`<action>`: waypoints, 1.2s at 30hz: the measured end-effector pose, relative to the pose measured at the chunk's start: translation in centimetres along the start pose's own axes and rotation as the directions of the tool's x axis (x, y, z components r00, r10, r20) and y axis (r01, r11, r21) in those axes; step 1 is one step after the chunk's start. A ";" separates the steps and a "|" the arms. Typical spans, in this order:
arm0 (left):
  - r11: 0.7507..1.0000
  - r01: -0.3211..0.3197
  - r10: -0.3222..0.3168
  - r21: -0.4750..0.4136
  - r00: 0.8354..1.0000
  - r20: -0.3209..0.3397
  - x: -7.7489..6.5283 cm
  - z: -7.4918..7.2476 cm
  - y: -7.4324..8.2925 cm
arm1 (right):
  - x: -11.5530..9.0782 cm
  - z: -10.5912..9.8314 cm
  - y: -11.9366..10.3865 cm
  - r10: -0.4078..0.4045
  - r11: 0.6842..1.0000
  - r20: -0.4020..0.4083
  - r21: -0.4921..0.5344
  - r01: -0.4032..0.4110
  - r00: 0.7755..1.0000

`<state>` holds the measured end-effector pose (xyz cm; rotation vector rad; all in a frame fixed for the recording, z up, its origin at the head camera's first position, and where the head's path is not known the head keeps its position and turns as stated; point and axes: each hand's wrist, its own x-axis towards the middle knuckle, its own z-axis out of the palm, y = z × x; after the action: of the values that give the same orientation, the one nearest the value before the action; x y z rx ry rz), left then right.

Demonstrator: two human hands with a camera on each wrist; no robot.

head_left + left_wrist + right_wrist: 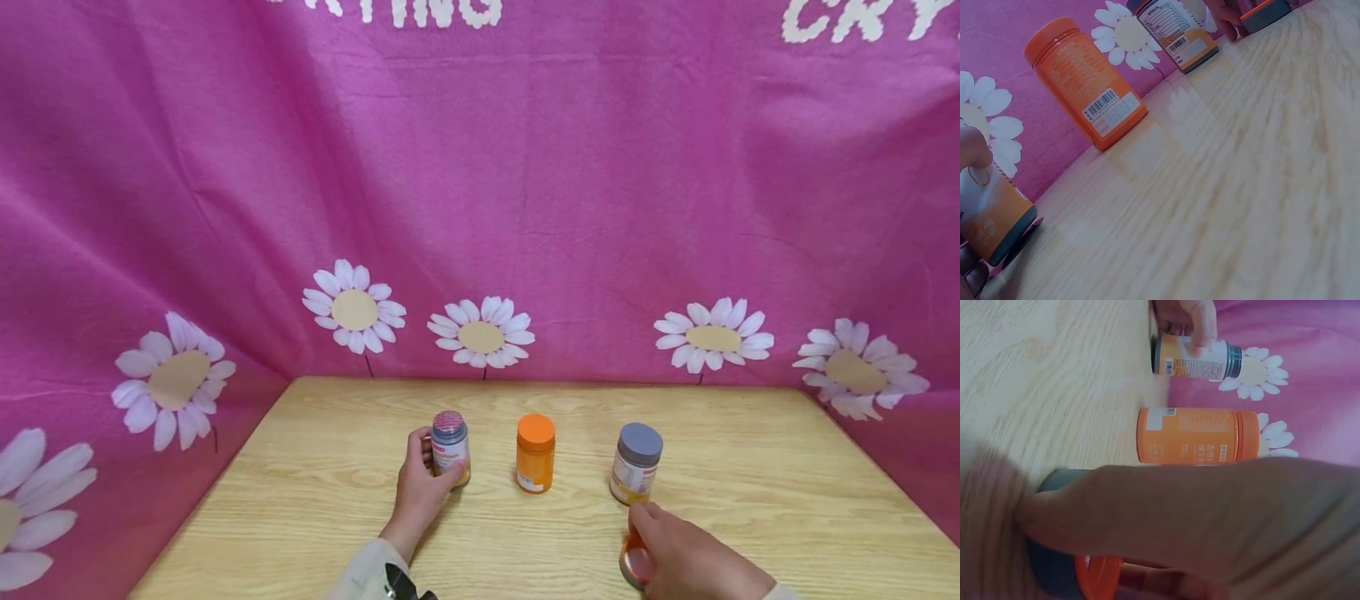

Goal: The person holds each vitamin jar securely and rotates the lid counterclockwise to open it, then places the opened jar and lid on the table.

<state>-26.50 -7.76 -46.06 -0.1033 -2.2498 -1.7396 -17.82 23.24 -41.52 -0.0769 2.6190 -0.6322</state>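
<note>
My left hand (423, 492) grips a small uncapped bottle (452, 467) with a grey neck, a pinkish seal over its mouth and a white and orange label. It is upright; whether its base touches the table I cannot tell. At the lower right, my right hand (686, 554) pinches a round cap (633, 567), grey outside with an orange inner rim. Seen from the right wrist, the cap (1060, 575) sits on the table, grey side down and orange rim up, with the thumb across its grey side. Part of the cap is hidden by the hand.
Between the hands stands an orange bottle (536, 458) with its orange lid on. A jar (636, 471) with a grey lid and white and yellow label stands just beyond my right hand. Purple cloth (570, 208) with printed daisies surrounds the wooden table (337, 500) at the back and sides.
</note>
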 end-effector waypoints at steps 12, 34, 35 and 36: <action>0.998 -0.050 0.049 0.045 0.999 0.012 0.8 0.0 -1.8 | -0.1 -0.4 0.0 -0.135 0.990 -0.018 -0.039 0.134 0.991; 0.998 -0.034 0.033 0.057 0.999 0.010 0.5 0.2 -1.7 | 0.1 -0.4 0.4 -0.107 0.994 0.017 -0.001 0.107 0.994; 0.998 -0.031 0.031 0.045 0.999 0.014 0.5 0.2 -1.6 | 0.1 -0.4 0.4 -0.116 0.993 0.015 -0.005 0.116 0.993; 0.999 -0.034 0.034 0.030 0.999 0.018 0.5 0.2 -1.5 | 0.0 -0.4 0.5 -0.130 0.991 0.010 -0.011 0.130 0.991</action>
<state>-27.38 -8.00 -47.37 -0.1500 -2.2730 -1.6930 -18.02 23.85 -41.39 -0.2553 2.6244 -0.6586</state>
